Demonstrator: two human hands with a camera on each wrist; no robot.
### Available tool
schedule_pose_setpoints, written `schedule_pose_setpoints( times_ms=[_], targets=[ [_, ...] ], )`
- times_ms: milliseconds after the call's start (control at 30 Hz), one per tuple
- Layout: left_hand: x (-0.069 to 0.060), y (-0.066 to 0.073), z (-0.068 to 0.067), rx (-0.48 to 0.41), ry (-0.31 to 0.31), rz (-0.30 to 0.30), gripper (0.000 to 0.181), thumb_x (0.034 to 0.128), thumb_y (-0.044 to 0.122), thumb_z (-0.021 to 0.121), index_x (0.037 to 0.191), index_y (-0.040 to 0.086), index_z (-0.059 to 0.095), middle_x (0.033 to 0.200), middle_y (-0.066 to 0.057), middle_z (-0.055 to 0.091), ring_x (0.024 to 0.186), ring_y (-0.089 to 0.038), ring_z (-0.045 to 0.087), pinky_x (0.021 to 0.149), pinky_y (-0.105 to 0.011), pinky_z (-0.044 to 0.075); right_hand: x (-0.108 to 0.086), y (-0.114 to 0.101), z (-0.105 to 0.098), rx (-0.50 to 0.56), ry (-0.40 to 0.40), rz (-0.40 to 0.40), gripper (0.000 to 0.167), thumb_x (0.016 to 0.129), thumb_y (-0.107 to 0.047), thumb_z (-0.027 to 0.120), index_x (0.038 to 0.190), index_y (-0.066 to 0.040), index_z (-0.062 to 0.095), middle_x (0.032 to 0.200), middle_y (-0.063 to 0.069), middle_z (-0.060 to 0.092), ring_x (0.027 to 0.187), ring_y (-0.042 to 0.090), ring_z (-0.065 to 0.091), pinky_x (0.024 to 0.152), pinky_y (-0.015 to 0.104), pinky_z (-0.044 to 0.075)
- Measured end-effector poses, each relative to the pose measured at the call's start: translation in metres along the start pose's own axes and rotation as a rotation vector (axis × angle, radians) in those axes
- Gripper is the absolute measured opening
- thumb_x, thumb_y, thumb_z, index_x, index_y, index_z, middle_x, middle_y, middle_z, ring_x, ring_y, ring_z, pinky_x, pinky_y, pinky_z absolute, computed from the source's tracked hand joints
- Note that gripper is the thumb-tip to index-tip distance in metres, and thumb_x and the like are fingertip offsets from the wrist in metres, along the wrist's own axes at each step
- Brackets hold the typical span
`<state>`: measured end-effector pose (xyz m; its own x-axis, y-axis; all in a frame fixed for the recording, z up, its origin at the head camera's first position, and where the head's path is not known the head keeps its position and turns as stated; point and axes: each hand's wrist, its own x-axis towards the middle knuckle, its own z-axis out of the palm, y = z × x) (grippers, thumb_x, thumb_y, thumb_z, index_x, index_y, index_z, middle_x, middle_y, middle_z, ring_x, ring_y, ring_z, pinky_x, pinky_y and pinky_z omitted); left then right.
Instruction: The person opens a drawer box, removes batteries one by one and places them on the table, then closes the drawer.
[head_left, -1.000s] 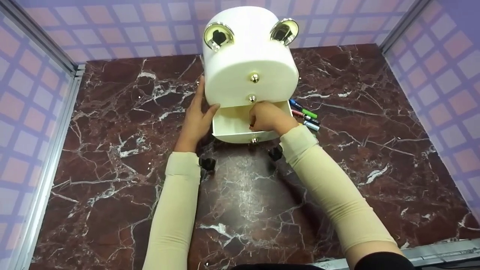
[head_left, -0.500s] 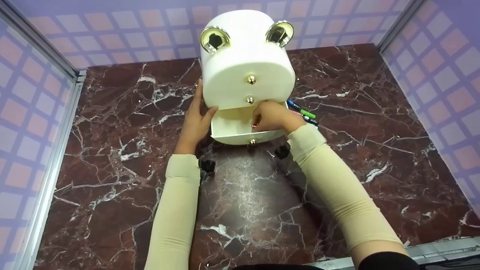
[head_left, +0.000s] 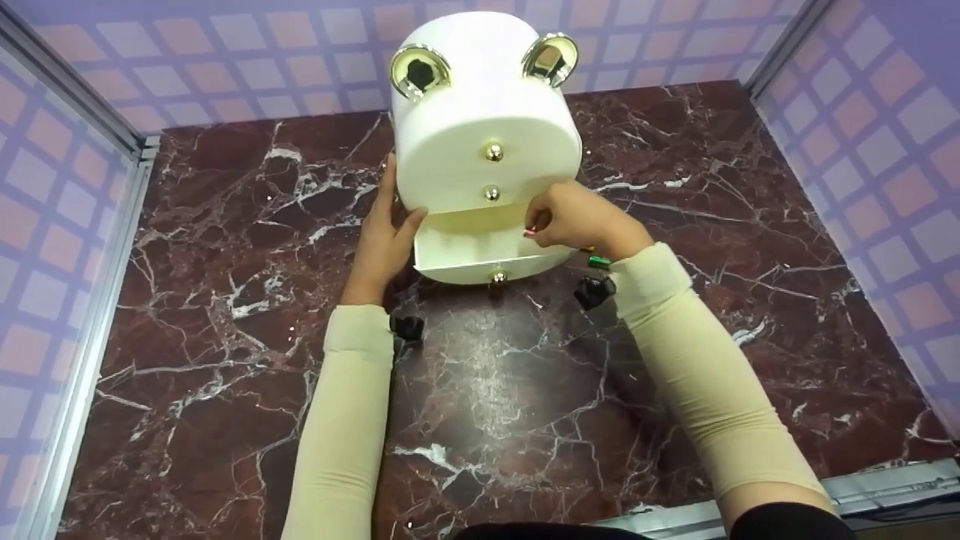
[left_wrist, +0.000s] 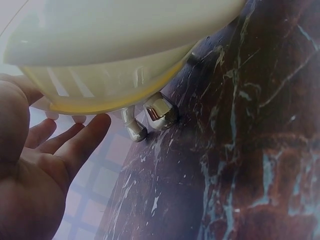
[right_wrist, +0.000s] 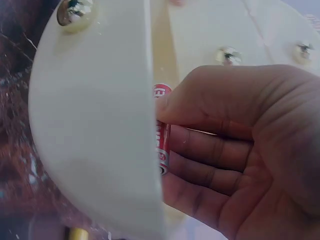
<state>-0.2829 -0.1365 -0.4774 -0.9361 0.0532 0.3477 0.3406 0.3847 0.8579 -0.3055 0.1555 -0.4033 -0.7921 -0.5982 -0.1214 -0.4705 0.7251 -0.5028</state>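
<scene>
A white rounded drawer box (head_left: 450, 165) with shiny gold knobs stands at the back of the table, its bottom drawer (head_left: 461, 274) pulled out. My right hand (head_left: 581, 214) is over the drawer's right side, pinching a red battery (right_wrist: 163, 137) between thumb and fingers. In the right wrist view the drawer front hides part of the battery. My left hand (head_left: 381, 240) rests along the box's left side, thumb at the front edge. Its fingers look fairly straight in the left wrist view, beside the box's rounded underside (left_wrist: 115, 87).
Beside the drawer, a green marker end (head_left: 598, 262) and a bit of yellow (head_left: 589, 248) peek out under my right wrist. Two gold rings (head_left: 420, 73) project from the box top. Checkered walls (head_left: 247, 64) enclose the marble-patterned table (head_left: 247, 420).
My right hand has moved right and slightly up inside the drawer with the battery, now covering most of the markers. My left hand keeps its place on the box.
</scene>
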Motion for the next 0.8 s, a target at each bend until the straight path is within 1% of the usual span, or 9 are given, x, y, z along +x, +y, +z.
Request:
schedule_pose_setpoints(
  times_ms=[133, 200, 267, 400, 500, 600, 633, 733, 800],
  targets=[
    [-0.001, -0.001, -0.002, 0.053, -0.001, 0.000, 0.082, 0.0924, 0.029, 0.064, 0.157, 0.022, 0.013, 0.161, -0.004, 0.024, 0.145, -0.024, 0.032, 0.119, -0.032, 0.028, -0.012, 0.002, -0.006, 0.000, 0.030, 0.021, 0.013, 0.077, -0.014, 0.073, 0.089, -0.010, 0.075, 0.085, 0.005, 0.074, 0.079, 0.018, 0.067, 0.076, 0.033, 0.055],
    [-0.001, -0.001, -0.003, 0.066, -0.003, 0.002, 0.083, 0.0921, 0.030, 0.065, 0.157, 0.022, 0.014, 0.161, -0.005, 0.025, 0.145, -0.025, 0.031, 0.120, -0.033, 0.026, -0.018, 0.003, -0.008, 0.004, 0.045, 0.023, 0.012, 0.078, -0.015, 0.074, 0.090, -0.011, 0.075, 0.085, 0.005, 0.074, 0.078, 0.018, 0.067, 0.075, 0.033, 0.055],
    [-0.001, 0.000, -0.003, 0.090, -0.002, -0.002, 0.082, 0.0922, 0.032, 0.064, 0.157, 0.022, 0.014, 0.160, -0.005, 0.026, 0.145, -0.026, 0.031, 0.121, -0.035, 0.025, -0.024, 0.004, -0.011, 0.006, 0.063, 0.019, 0.012, 0.079, -0.016, 0.073, 0.090, -0.012, 0.075, 0.085, 0.004, 0.074, 0.077, 0.017, 0.067, 0.074, 0.031, 0.055],
    [-0.001, 0.000, -0.003, 0.096, 0.001, -0.010, 0.082, 0.0925, 0.033, 0.064, 0.156, 0.022, 0.014, 0.160, -0.006, 0.026, 0.145, -0.027, 0.031, 0.121, -0.037, 0.025, -0.035, 0.005, -0.017, 0.030, 0.099, 0.033, 0.014, 0.079, -0.011, 0.070, 0.092, -0.011, 0.075, 0.084, 0.004, 0.074, 0.074, 0.016, 0.065, 0.069, 0.030, 0.054],
    [0.000, -0.001, -0.002, 0.035, -0.002, -0.006, 0.081, 0.0931, 0.030, 0.063, 0.157, 0.020, 0.014, 0.161, -0.006, 0.023, 0.144, -0.026, 0.034, 0.118, -0.032, 0.030, -0.043, 0.007, -0.020, 0.048, 0.129, 0.047, 0.016, 0.078, -0.009, 0.069, 0.093, -0.011, 0.075, 0.085, 0.005, 0.074, 0.074, 0.016, 0.066, 0.069, 0.031, 0.055],
    [0.000, -0.002, -0.001, -0.017, -0.003, -0.003, 0.080, 0.0933, 0.026, 0.063, 0.157, 0.017, 0.014, 0.162, -0.008, 0.022, 0.142, -0.026, 0.037, 0.115, -0.028, 0.035, -0.049, 0.011, -0.022, 0.056, 0.149, 0.054, 0.015, 0.080, -0.010, 0.070, 0.094, -0.010, 0.075, 0.086, 0.006, 0.075, 0.076, 0.017, 0.068, 0.072, 0.033, 0.056],
    [0.000, -0.003, 0.000, -0.029, -0.004, -0.003, 0.080, 0.0933, 0.024, 0.063, 0.156, 0.016, 0.014, 0.162, -0.008, 0.022, 0.142, -0.026, 0.037, 0.115, -0.028, 0.035, -0.051, 0.012, -0.023, 0.055, 0.155, 0.055, 0.014, 0.080, -0.010, 0.071, 0.094, -0.010, 0.075, 0.086, 0.006, 0.075, 0.077, 0.017, 0.069, 0.074, 0.033, 0.056],
    [0.000, -0.003, 0.000, -0.033, -0.002, -0.010, 0.081, 0.0930, 0.020, 0.064, 0.156, 0.014, 0.013, 0.161, -0.009, 0.022, 0.142, -0.028, 0.036, 0.116, -0.030, 0.035, -0.055, 0.020, -0.022, 0.051, 0.168, 0.060, 0.012, 0.083, -0.013, 0.071, 0.094, -0.010, 0.074, 0.086, 0.006, 0.075, 0.077, 0.017, 0.068, 0.074, 0.034, 0.056],
    [-0.001, -0.004, 0.001, -0.039, -0.003, -0.005, 0.081, 0.0932, 0.021, 0.063, 0.156, 0.015, 0.013, 0.161, -0.009, 0.022, 0.142, -0.028, 0.037, 0.116, -0.028, 0.034, -0.058, 0.027, -0.020, 0.048, 0.182, 0.064, 0.011, 0.083, -0.014, 0.072, 0.094, -0.009, 0.074, 0.085, 0.006, 0.075, 0.076, 0.017, 0.068, 0.073, 0.033, 0.056]
  ],
)
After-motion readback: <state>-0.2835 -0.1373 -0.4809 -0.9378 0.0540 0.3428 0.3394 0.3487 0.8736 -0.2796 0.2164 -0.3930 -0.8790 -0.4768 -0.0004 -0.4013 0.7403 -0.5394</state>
